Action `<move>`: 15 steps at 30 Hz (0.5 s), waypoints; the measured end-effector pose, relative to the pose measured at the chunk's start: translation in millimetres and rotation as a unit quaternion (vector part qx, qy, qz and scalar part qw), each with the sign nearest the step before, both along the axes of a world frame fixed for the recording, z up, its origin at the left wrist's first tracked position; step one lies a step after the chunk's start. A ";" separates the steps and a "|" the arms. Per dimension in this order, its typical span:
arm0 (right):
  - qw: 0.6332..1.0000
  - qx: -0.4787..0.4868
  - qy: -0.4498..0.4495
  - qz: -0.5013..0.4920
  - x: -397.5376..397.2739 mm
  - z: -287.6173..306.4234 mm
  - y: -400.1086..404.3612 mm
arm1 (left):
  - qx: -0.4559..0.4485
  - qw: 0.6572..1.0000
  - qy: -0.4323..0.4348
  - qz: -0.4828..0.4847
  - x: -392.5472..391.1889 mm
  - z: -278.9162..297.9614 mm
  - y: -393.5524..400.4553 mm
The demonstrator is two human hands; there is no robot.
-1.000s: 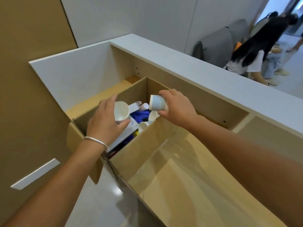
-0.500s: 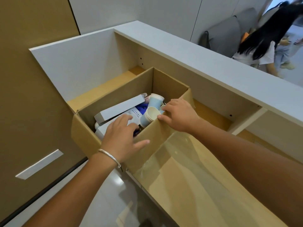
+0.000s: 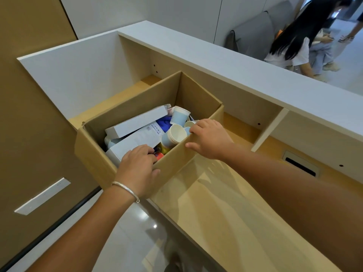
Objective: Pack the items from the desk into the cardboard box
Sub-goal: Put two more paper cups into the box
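Brown cardboard box [image 3: 174,163] — pale-blue cups [image 3: 179,115]

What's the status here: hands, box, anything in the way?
Left hand and right hand both on the near wall of the cardboard box, holding nothing else. Paper cups and white cartons inside. Nothing blocking.
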State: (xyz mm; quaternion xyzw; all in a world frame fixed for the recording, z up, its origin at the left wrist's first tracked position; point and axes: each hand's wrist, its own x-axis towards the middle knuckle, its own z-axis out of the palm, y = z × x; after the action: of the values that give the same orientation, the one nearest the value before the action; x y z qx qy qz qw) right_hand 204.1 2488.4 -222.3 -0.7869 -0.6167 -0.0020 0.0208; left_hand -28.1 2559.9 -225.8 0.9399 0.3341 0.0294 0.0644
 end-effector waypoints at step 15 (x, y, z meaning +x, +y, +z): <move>1.000 0.018 0.015 0.015 11.1 -4.3 -101.8 | -0.069 0.997 0.010 0.043 10.0 6.8 -113.9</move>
State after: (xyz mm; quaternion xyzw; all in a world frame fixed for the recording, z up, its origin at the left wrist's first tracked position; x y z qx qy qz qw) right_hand 215.2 2386.6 -226.6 -0.7771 -0.6278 -0.0010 0.0440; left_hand -18.1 2445.9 -218.9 0.9181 0.3765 0.0001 0.1243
